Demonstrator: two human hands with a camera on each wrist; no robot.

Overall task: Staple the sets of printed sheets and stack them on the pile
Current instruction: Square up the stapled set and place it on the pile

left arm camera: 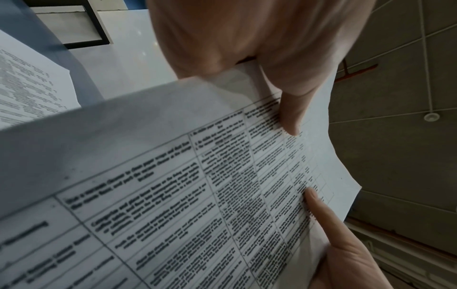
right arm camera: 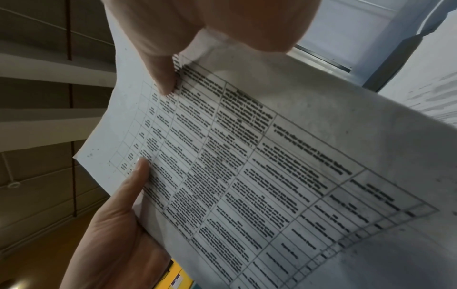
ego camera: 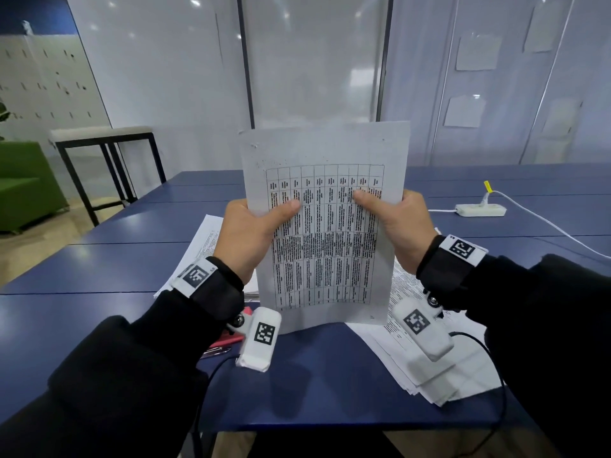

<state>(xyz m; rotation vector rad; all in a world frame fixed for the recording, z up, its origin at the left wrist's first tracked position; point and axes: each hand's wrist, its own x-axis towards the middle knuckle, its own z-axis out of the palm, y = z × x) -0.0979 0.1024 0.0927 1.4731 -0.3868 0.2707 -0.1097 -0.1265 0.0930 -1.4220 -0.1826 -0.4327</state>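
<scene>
Both hands pinch the sheets (ego camera: 325,233), held upright above the table (ego camera: 139,259): left hand (ego camera: 254,236) on the 9 o'clock edge, right hand (ego camera: 393,226) on the 3 o'clock edge, thumbs on the printed face. Behind, at 8 o'clock, lies a paper pile (ego camera: 201,249); at 4 o'clock a second pile (ego camera: 426,361), partly hidden by the wrist. A power strip (ego camera: 481,209) sits at 2 o'clock, well apart.

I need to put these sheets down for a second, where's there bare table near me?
Bare blue table lies straight ahead under the held sheets, between the pink item on the left and the paper pile on the right. More room lies beyond, short of the power strip. Both hands, left hand and right hand, sit over crowded paper.
</scene>
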